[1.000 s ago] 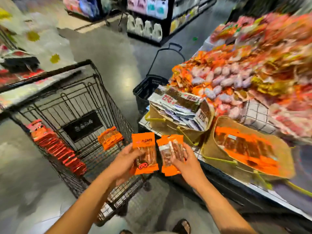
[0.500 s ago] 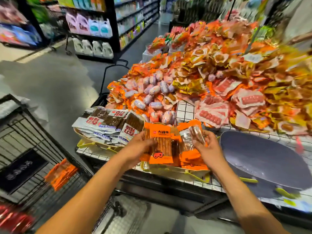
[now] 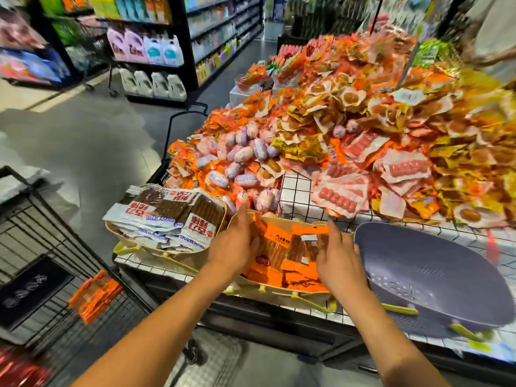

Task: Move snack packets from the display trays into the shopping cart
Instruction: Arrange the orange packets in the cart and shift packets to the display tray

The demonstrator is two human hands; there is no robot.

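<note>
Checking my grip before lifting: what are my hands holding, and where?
Both hold orange snack packets at the beige tray: left hand grips their left edge, right hand pinches the right edge.

You stand on a grey polished floor (image 3: 92,146) with pale glare patches. Far left: black shelf unit (image 3: 187,51) holding pink and white jugs (image 3: 145,48), more white jugs (image 3: 152,83) on the bottom row. Blurred shelves (image 3: 25,57) at the left edge. An aisle (image 3: 268,34) runs away at far centre. White wire-grid table (image 3: 296,191) on the right.
</note>
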